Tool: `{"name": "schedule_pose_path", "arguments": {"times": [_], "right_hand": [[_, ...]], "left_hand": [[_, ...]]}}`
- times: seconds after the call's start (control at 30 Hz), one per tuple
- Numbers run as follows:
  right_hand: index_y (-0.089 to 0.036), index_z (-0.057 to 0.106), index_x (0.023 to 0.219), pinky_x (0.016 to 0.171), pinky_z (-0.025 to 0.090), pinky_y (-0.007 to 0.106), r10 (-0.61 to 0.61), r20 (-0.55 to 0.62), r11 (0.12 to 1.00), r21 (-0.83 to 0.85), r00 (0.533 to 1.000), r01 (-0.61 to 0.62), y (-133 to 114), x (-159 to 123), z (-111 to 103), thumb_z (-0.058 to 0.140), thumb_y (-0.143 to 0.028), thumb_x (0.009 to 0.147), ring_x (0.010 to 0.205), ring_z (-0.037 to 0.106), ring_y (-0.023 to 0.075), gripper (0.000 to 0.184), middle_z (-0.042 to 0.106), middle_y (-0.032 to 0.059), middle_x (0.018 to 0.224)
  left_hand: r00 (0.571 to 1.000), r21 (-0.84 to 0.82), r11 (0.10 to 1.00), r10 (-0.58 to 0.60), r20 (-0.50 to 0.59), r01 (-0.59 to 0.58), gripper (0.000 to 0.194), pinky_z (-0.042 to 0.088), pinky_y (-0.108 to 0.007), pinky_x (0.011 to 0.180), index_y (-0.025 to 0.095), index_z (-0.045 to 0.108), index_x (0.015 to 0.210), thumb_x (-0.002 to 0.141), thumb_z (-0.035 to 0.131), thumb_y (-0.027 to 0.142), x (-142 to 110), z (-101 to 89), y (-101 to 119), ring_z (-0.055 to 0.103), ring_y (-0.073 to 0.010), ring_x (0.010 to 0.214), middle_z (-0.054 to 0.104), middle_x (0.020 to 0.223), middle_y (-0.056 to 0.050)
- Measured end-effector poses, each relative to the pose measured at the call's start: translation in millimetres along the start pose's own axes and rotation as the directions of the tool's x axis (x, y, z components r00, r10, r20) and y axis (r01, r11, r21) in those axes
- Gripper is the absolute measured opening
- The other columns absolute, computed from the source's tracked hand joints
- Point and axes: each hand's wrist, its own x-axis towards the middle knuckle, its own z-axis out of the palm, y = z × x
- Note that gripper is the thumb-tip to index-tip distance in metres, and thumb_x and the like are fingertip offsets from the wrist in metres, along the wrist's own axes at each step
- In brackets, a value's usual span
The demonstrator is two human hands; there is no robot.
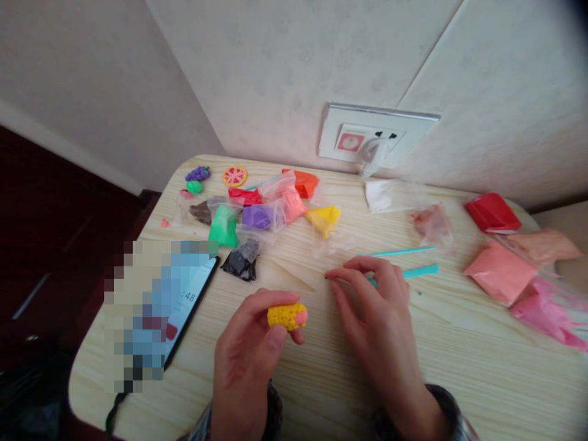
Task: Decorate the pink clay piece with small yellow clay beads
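My left hand (pixel 257 343) holds a small yellow clay corn cob (pixel 283 316) between thumb and fingers. Bumpy kernels cover the cob, and a smooth pink part (pixel 301 316) shows at its right end. To the right, my right hand (pixel 374 306) is low over the table, thumb and forefinger pinched together. A tiny black bit (pixel 326 277) shows at those fingertips; its kind is too small to tell. Behind this hand lie two turquoise modelling tools, a thin one (pixel 404 252) and a flat-ended one (pixel 425 271) partly hidden by the fingers.
Bags of coloured clay, among them black (pixel 241 262), green (pixel 223 225) and yellow (pixel 325 219), lie at the back. More pink bags (pixel 500 272) are at right. A phone (pixel 193 306) lies left. Clay grapes (pixel 197 174) and a round clay piece (pixel 234 176) sit near the wall socket (pixel 376 138).
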Motion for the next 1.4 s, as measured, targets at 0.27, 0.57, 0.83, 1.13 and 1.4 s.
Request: {"name": "schedule_pose_path", "arguments": {"times": [0.27, 0.57, 0.83, 1.13, 1.4], "right_hand": [[-0.018, 0.068, 0.101, 0.084, 0.038, 0.045, -0.070, 0.017, 0.993, -0.093, 0.997, 0.072, -1, -3, 0, 0.055, -0.005, 0.089, 0.100, 0.052, 0.0282, 0.022, 0.057, 0.0120, 0.107], [-0.022, 0.068, 0.102, 0.084, 0.037, 0.048, -0.044, 0.037, 0.998, -0.046, 0.998, 0.046, 0, -2, -3, 0.055, -0.011, 0.091, 0.102, 0.053, 0.0294, 0.021, 0.058, 0.0112, 0.111], [-0.019, 0.066, 0.095, 0.080, 0.040, 0.045, 0.050, -0.018, 0.997, 0.055, 0.999, -0.049, -2, 1, 0, 0.059, -0.020, 0.091, 0.097, 0.056, 0.0284, 0.008, 0.059, 0.0098, 0.103], [-0.020, 0.067, 0.087, 0.081, 0.033, 0.047, 0.032, -0.010, 0.984, -0.174, 0.999, -0.033, -13, 5, 7, 0.059, -0.020, 0.091, 0.098, 0.053, 0.0312, 0.009, 0.059, 0.0115, 0.110], [-0.022, 0.065, 0.084, 0.081, 0.037, 0.045, 0.053, 0.003, 0.998, 0.029, 0.999, -0.053, -7, 6, 3, 0.058, -0.025, 0.092, 0.096, 0.054, 0.0276, 0.011, 0.059, 0.0076, 0.102]], "left_hand": [[0.999, -0.037, 0.999, -0.034, 0.026, 0.035, 0.013, 0.052, -0.010, 0.066, 0.030, 0.077, 0.097, 0.089, 0.068, 0.030, -1, 0.8, 0, 0.062, -0.0057, 0.068, 0.073, 0.080, 0.004], [0.998, -0.088, 0.995, -0.033, 0.054, 0.037, 0.014, 0.052, -0.010, 0.067, 0.028, 0.077, 0.099, 0.090, 0.066, 0.026, -1, 1.3, 0, 0.062, -0.0057, 0.070, 0.072, 0.082, 0.003], [0.996, -0.118, 0.991, -0.053, 0.065, 0.061, 0.014, 0.051, -0.010, 0.067, 0.028, 0.077, 0.098, 0.090, 0.066, 0.026, -2, 2.3, -2, 0.062, -0.0050, 0.070, 0.072, 0.082, 0.003], [0.995, -0.100, 0.991, -0.086, 0.043, 0.090, 0.012, 0.052, -0.010, 0.069, 0.029, 0.077, 0.097, 0.089, 0.068, 0.028, -1, 3.8, -1, 0.063, -0.0059, 0.071, 0.073, 0.081, 0.004], [0.995, -0.062, 0.993, -0.100, 0.012, 0.100, 0.013, 0.056, -0.020, 0.068, 0.024, 0.076, 0.095, 0.087, 0.068, 0.028, 0, 3.2, -2, 0.064, -0.0123, 0.072, 0.070, 0.078, -0.001]]}}
